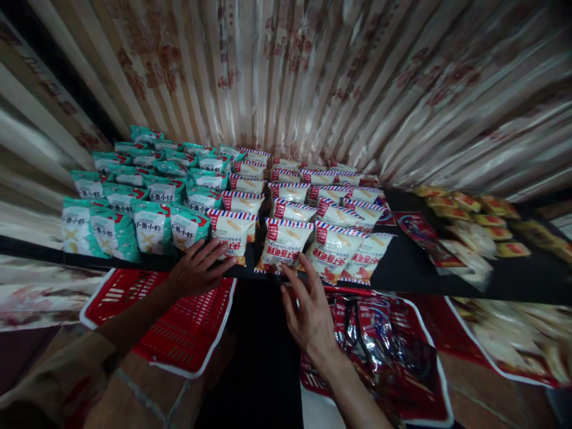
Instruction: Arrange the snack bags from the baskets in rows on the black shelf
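Note:
My left hand [203, 268] is spread open at the shelf's front edge. Its fingers lie over the lower front of a white snack bag [233, 229] with a striped red-and-blue top, next to a green snack bag [190, 226]. My right hand [308, 304], fingers apart and slightly bent, reaches up to another striped-top snack bag [286, 241] in the front row. Its fingertips overlap that bag's lower right; whether they press on it I cannot tell. A neighbouring striped-top bag [337, 250] stands just right of those fingers.
Rows of green and white bags stand on the black-covered shelf [384, 262]. Dark red packets [417, 232] and yellow packs [487, 220] lie farther right. Below are a red basket [196, 333], another basket holding dark red packets [373, 316], and pale packs [504, 333]. A curtain [286, 89] hangs behind.

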A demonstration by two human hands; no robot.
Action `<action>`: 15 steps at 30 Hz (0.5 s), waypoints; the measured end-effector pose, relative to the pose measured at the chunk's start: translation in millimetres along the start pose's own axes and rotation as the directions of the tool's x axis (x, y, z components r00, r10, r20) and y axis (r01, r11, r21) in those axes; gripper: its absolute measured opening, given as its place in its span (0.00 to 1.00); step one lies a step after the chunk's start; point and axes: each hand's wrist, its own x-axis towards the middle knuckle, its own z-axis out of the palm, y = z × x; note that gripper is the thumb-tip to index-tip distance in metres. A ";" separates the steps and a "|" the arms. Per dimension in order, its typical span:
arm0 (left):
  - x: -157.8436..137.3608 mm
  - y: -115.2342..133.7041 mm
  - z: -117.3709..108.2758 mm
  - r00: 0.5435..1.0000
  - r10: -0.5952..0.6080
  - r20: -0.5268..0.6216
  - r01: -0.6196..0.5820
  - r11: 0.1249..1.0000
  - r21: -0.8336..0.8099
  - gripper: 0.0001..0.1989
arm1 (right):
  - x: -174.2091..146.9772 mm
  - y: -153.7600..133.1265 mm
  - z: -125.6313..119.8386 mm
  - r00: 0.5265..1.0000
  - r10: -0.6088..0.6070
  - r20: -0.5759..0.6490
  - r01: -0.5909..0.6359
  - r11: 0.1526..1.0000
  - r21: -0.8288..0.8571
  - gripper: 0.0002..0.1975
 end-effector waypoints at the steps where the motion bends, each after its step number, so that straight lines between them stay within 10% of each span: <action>1: -0.1 0.5 0.1 1.000 -0.004 0.001 0.004 1.000 -0.001 0.24 | -3.0 -0.3 2.9 1.000 0.024 -0.009 -0.024 1.000 -0.009 0.23; 15: 2.5 2.6 -1.2 0.993 0.005 -0.121 -0.006 1.000 -0.002 0.23 | 11.1 0.8 36.6 0.975 0.172 -0.143 -0.188 0.976 -0.113 0.31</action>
